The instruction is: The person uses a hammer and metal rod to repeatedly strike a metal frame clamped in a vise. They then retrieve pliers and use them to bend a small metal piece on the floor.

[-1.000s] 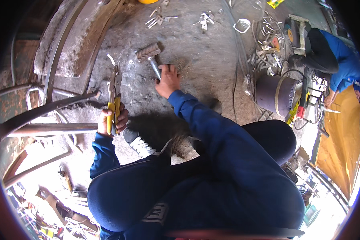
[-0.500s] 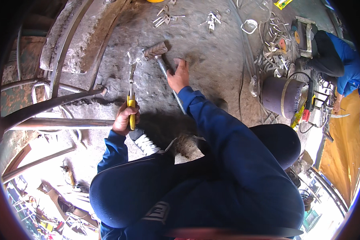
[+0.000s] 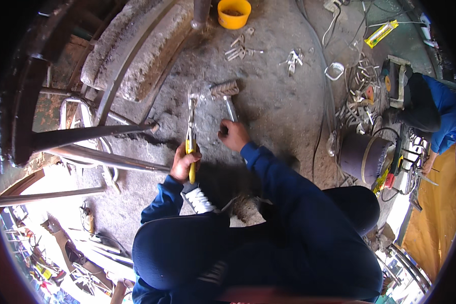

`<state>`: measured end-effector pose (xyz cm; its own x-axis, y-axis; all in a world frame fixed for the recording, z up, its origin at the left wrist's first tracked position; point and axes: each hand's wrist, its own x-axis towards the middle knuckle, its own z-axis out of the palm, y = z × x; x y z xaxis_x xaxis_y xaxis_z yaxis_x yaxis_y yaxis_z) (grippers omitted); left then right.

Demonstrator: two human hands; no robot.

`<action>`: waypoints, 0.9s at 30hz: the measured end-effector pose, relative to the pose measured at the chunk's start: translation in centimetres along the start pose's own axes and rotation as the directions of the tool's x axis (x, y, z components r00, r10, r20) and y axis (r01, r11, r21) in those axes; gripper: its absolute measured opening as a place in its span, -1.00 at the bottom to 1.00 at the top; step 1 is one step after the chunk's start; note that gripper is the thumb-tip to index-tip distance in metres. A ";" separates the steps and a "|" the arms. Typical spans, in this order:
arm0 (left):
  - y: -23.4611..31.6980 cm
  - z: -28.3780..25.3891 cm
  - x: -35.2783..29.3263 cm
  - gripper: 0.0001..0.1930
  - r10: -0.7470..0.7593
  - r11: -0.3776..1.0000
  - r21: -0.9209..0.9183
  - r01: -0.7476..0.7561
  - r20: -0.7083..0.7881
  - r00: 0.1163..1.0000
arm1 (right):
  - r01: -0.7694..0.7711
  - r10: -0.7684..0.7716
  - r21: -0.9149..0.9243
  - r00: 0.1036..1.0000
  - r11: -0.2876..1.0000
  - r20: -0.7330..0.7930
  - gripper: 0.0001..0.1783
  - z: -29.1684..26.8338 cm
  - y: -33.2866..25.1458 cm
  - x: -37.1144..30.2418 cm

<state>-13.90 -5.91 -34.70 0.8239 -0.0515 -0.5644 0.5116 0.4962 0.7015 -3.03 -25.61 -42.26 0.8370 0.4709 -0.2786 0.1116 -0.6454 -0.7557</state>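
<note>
Yellow-handled pliers point away from me, with my left hand closed around their grips. At their jaws is a small bright metal piece, whose shape is hard to make out. Just right of it lies the hammer's blocky, worn head, close to the ground. Its metal handle runs back toward me into my right hand, whose fingers are curled around it. The handle's near end is hidden by my hand and sleeve.
Several small metal pieces lie ahead, near a yellow bowl. A stone block and metal bars crowd the left. Cables, a dark padded cylinder, scrap metal and another person are on the right.
My right hand has gone from open beside the hammer handle to curled around it, moving left and nearer to me. The whole view has shifted; the pliers stay in my left hand.
</note>
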 end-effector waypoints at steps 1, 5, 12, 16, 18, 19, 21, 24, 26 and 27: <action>0.0 0.1 0.2 -0.73 0.011 1.000 -0.008 -0.011 0.028 1.000 | -0.006 0.006 -0.007 1.000 1.000 -0.008 -0.78 -0.1 0.0 0.0; -0.2 0.4 0.7 -0.75 0.018 1.000 -0.017 -0.018 0.017 1.000 | 0.038 -0.037 0.012 0.996 0.999 -0.084 -0.82 -0.9 0.2 0.3; -0.5 -0.6 0.6 -0.76 -0.050 0.998 0.047 0.049 0.017 0.999 | -0.380 0.248 -0.029 0.658 0.925 -0.711 -0.77 -14.3 10.0 7.6; -0.3 -1.9 -0.5 -0.72 -0.176 0.970 0.171 0.170 0.020 0.984 | -0.494 0.252 -0.091 0.584 0.865 -0.772 -0.65 -24.8 18.4 12.3; -0.1 -2.5 -1.2 -0.68 -0.286 0.941 0.197 0.274 0.037 0.957 | -0.471 0.191 -0.124 0.566 0.873 -0.802 -0.56 -27.1 20.8 14.0; -0.1 -2.7 -1.4 -0.67 -0.326 0.925 0.219 0.310 0.039 0.945 | -0.495 0.190 -0.153 0.575 0.855 -0.796 -0.50 -28.0 21.2 15.0; -0.1 -2.9 -2.6 -0.65 -0.421 0.879 0.262 0.399 0.030 0.907 | -0.479 0.127 -0.325 0.696 0.815 -0.706 -0.39 -28.8 21.3 16.4; -1.0 -2.5 -4.1 -0.60 -0.413 0.883 0.239 0.403 -0.011 0.911 | -0.414 0.076 -0.350 0.729 0.840 -0.680 -0.49 -28.1 21.7 18.0; -1.4 -2.4 -4.2 -0.58 -0.351 0.901 0.284 0.328 0.033 0.936 | -0.462 0.120 -0.317 0.699 0.829 -0.705 -0.59 -27.8 21.6 18.5; -1.5 -2.4 -4.4 -0.63 -0.378 0.898 0.244 0.366 0.002 0.926 | -0.495 0.148 -0.287 0.669 0.820 -0.729 -0.63 -28.1 21.5 18.5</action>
<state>-18.88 -4.35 -34.34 0.5699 -0.2368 -0.7868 0.8205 0.2150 0.5296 29.91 -47.67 -46.98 0.9665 -0.2192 0.1336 -0.1688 -0.9349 -0.3122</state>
